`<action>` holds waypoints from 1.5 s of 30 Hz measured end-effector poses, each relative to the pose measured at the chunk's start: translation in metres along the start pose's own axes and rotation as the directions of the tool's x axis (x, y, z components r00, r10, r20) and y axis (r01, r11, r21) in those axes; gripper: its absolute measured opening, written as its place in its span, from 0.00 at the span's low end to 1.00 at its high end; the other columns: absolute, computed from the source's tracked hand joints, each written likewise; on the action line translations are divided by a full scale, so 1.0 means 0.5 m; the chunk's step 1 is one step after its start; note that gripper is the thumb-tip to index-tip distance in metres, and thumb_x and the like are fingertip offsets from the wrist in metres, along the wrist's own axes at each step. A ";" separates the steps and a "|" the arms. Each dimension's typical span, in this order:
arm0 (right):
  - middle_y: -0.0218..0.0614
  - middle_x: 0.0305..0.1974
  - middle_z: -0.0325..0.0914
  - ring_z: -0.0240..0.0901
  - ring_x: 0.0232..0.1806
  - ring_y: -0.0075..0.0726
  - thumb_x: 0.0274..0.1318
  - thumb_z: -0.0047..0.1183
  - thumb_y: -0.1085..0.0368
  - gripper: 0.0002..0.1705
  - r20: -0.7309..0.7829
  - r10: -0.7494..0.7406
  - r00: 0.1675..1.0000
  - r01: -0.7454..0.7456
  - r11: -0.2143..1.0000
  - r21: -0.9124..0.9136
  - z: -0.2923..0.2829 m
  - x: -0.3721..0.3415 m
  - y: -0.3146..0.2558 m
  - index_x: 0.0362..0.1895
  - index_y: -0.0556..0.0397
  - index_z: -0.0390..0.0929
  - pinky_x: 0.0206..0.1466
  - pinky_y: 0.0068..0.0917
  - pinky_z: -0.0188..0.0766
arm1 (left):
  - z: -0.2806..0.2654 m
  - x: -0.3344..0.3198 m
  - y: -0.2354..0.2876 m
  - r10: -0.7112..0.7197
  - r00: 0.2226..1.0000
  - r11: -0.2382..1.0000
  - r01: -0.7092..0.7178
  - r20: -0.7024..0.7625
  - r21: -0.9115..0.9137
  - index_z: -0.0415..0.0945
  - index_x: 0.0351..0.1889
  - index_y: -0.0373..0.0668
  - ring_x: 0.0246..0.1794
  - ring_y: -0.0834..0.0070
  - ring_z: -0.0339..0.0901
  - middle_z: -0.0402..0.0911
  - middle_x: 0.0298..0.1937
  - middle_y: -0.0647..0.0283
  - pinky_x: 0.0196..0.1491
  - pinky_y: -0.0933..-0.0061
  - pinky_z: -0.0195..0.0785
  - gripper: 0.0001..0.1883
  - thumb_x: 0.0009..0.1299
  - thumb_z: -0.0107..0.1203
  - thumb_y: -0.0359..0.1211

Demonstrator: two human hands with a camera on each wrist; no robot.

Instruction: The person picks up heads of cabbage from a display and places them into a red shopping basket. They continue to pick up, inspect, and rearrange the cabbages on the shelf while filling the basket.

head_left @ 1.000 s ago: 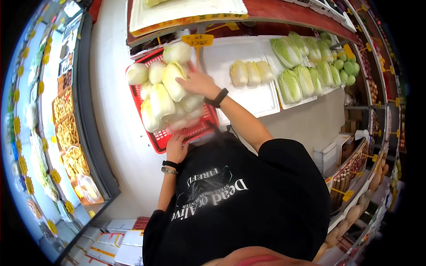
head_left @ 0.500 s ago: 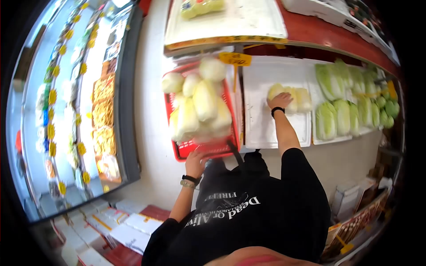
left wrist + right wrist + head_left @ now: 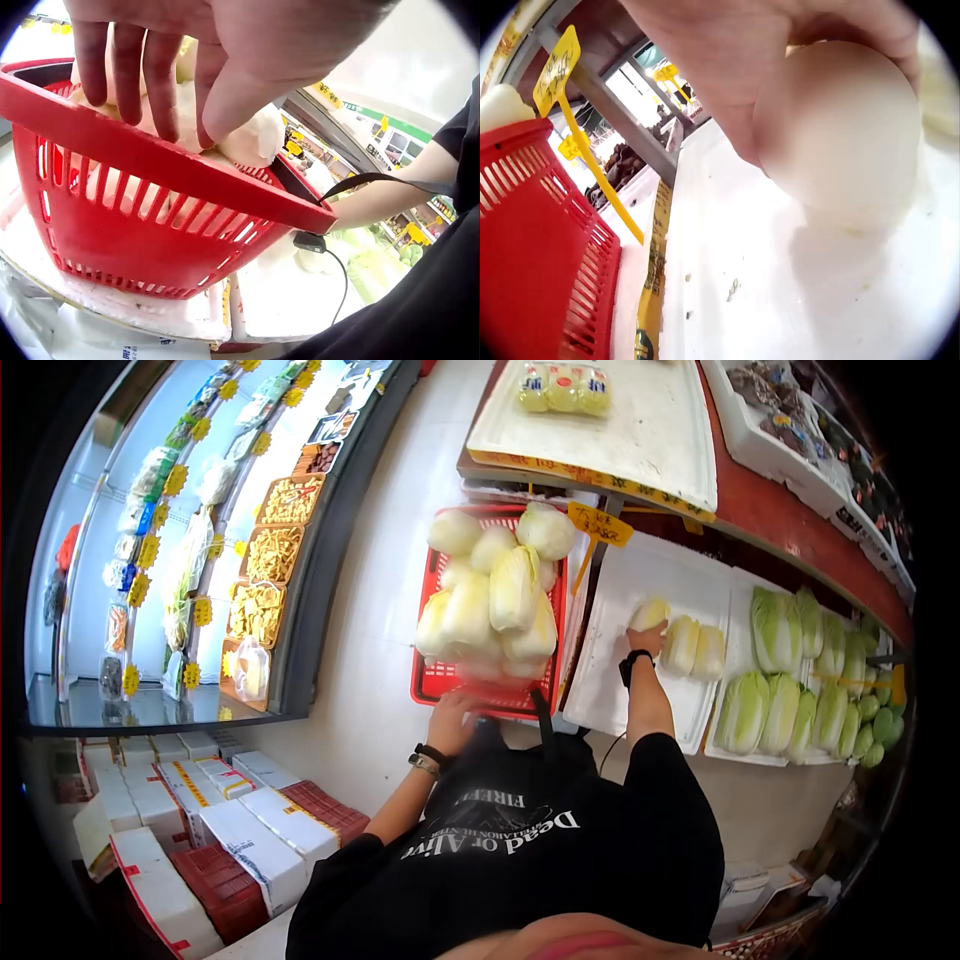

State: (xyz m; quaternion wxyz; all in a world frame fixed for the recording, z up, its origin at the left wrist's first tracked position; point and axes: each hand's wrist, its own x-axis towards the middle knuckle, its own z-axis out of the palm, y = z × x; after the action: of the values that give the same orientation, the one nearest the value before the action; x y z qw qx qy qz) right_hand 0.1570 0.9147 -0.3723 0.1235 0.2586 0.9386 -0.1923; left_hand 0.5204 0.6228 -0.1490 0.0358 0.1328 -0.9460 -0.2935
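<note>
In the head view my right hand (image 3: 648,636) holds a pale yellow napa cabbage (image 3: 652,611) at the left end of a short row on a white foam tray (image 3: 618,695). The right wrist view shows the round white end of this cabbage (image 3: 840,127), with thumb and fingers around its sides. My left hand (image 3: 455,720) is at the near edge of a red plastic basket (image 3: 432,685) heaped with napa cabbages (image 3: 513,590). In the left wrist view, its loosely extended fingers (image 3: 161,82) hang right at the basket's rim.
Two more pale cabbages (image 3: 695,647) lie beside the held one. Green-leaved cabbages (image 3: 775,710) fill the tray to the right. A yellow price sign (image 3: 600,523) stands between basket and tray. An upper shelf (image 3: 590,440) overhangs behind; a glass display case (image 3: 300,610) stands left.
My right hand has gone from the cabbages in the basket rightward to the tray, taking hold of the leftmost cabbage and shifting it away from its neighbours. The left hand stays by the basket's near edge.
</note>
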 end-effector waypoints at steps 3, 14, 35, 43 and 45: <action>0.59 0.56 0.73 0.75 0.54 0.59 0.31 0.75 0.54 0.58 0.019 -0.260 0.965 0.243 0.923 0.299 0.033 0.087 0.091 0.68 0.60 0.58 0.55 0.48 0.75 | -0.023 0.010 -0.005 0.036 0.999 0.995 -0.035 0.009 -0.092 0.82 0.45 0.44 0.52 0.54 0.74 0.81 0.46 0.56 0.57 0.56 0.68 0.11 0.64 0.58 0.29; 0.45 0.61 0.69 0.70 0.60 0.41 0.48 0.66 0.63 0.45 0.070 -0.744 0.665 0.207 0.274 0.939 -0.410 -0.492 -0.001 0.69 0.58 0.58 0.64 0.36 0.67 | -0.128 0.105 0.107 0.149 0.941 0.635 0.144 0.303 -0.759 0.62 0.68 0.39 0.60 0.70 0.76 0.76 0.63 0.58 0.58 0.67 0.73 0.25 0.75 0.55 0.32; 0.44 0.67 0.67 0.68 0.66 0.42 0.63 0.58 0.63 0.32 0.183 -0.832 0.524 0.501 0.475 0.724 -0.415 -0.572 -0.004 0.69 0.54 0.64 0.65 0.40 0.70 | -0.303 0.333 -0.134 -0.212 0.823 0.315 0.568 0.527 -0.761 0.73 0.59 0.33 0.41 0.71 0.84 0.83 0.46 0.58 0.40 0.68 0.79 0.33 0.73 0.53 0.55; 0.43 0.59 0.77 0.75 0.58 0.39 0.65 0.55 0.62 0.24 0.183 -0.689 0.702 0.445 0.624 0.642 -0.410 -0.473 0.100 0.64 0.55 0.72 0.57 0.36 0.75 | -0.250 0.401 -0.138 -0.243 0.775 0.300 0.631 0.583 -0.715 0.65 0.70 0.49 0.52 0.69 0.81 0.79 0.59 0.61 0.44 0.61 0.81 0.38 0.71 0.45 0.65; 0.43 0.59 0.77 0.75 0.58 0.39 0.65 0.55 0.62 0.24 0.192 -0.666 0.721 0.425 0.644 0.636 -0.402 -0.447 0.126 0.63 0.55 0.72 0.56 0.36 0.75 | -0.259 0.409 -0.136 -0.298 0.749 0.385 0.661 0.591 -0.644 0.68 0.67 0.50 0.48 0.69 0.83 0.81 0.55 0.62 0.39 0.62 0.81 0.36 0.71 0.44 0.65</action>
State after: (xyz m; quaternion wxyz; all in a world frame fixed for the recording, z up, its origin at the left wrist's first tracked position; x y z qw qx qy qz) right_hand 0.3510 0.9522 -0.1369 0.1720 -0.0667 0.8266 -0.5316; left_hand 0.3581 0.4427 -0.0825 -0.1791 0.3141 -0.5958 -0.7171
